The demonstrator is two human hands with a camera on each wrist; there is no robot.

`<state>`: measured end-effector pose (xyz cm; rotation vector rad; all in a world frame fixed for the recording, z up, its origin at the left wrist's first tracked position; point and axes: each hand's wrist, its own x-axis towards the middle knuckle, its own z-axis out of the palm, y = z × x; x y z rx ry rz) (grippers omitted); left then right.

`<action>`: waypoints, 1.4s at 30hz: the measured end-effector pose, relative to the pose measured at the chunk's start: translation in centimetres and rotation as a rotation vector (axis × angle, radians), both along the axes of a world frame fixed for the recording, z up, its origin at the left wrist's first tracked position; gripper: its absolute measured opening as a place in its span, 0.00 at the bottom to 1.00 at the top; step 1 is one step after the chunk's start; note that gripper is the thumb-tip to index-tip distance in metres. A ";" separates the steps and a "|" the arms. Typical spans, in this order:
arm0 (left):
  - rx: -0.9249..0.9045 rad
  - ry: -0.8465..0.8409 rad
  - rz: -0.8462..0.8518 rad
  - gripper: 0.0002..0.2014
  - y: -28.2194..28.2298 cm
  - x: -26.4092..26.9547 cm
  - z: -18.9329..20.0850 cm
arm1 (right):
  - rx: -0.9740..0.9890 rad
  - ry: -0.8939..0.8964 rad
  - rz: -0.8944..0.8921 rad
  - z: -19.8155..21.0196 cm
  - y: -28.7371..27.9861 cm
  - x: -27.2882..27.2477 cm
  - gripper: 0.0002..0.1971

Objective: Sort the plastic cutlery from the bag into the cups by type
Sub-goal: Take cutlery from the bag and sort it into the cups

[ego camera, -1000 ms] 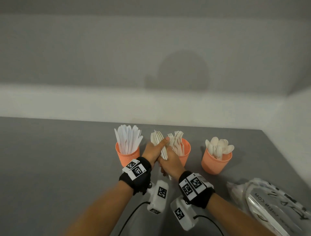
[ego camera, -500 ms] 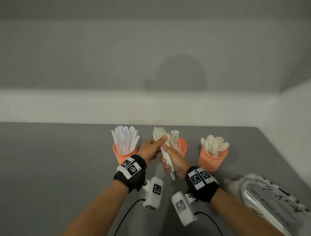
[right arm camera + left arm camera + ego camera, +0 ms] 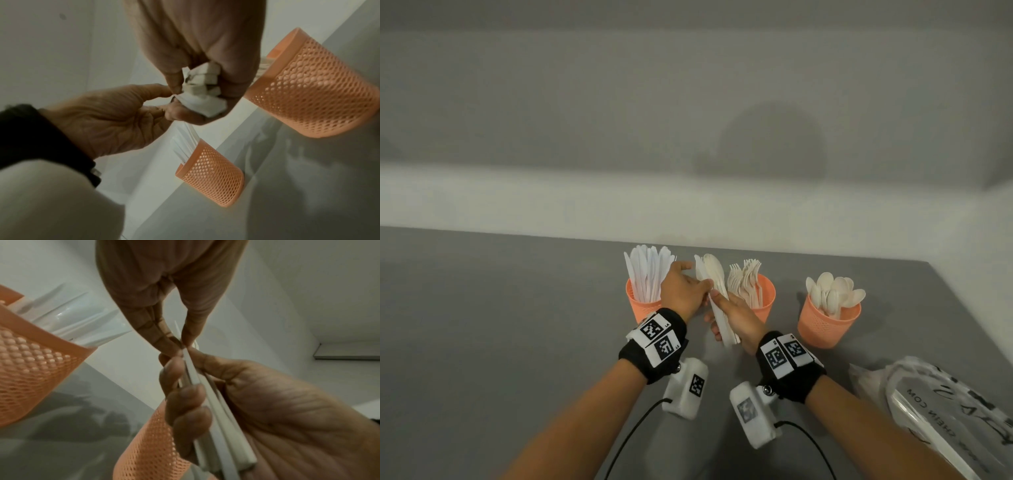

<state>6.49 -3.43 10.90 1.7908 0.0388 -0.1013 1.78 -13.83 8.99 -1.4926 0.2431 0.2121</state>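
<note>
A person's right hand (image 3: 738, 317) is gripping a bundle of white plastic cutlery (image 3: 717, 301) above a grey counter (image 3: 500, 325), fingers curled round the handles while the upper ends, a spoon bowl foremost, are fanning up and away from the body. The left hand (image 3: 683, 291) is meeting the bundle from the left, thumb and fingertips (image 3: 174, 344) pinching the edge of one piece near its middle; the left wrist view is showing that pinch closing just above the right hand's fingers. Three orange mesh cups are standing in a row behind the hands: the left cup (image 3: 642, 305) is holding knives (image 3: 649, 274), the middle cup (image 3: 763, 301) is holding forks (image 3: 744, 282) and is sitting directly behind the right hand, and the right cup (image 3: 827, 325) is holding spoons (image 3: 832, 294) and is standing apart from the other two. A printed plastic bag (image 3: 945, 411) is lying on the counter at the near right, beside the right forearm. Both wrists are wearing black bands with square coded markers and white camera units with cables trailing toward the body. A pale wall is rising behind the counter.
</note>
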 end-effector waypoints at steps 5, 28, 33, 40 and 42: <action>0.016 -0.217 0.022 0.09 2.5 0.7 3.0 | 0.094 0.048 -0.030 -0.1 -0.2 0.4 0.11; 0.628 -0.744 0.071 0.22 7.6 3.4 -2.4 | 0.230 0.033 0.039 0.7 -1.2 0.5 0.13; 0.016 -0.296 -0.050 0.19 2.2 1.0 1.3 | 0.244 0.002 0.056 1.2 -1.1 0.0 0.14; -0.221 -0.008 -0.345 0.13 -2.0 -1.3 1.8 | 0.244 0.021 0.000 2.0 -2.3 -1.6 0.16; -0.150 -0.053 -0.333 0.14 -2.6 -1.6 1.6 | 0.216 -0.007 -0.018 1.8 -2.8 -2.1 0.14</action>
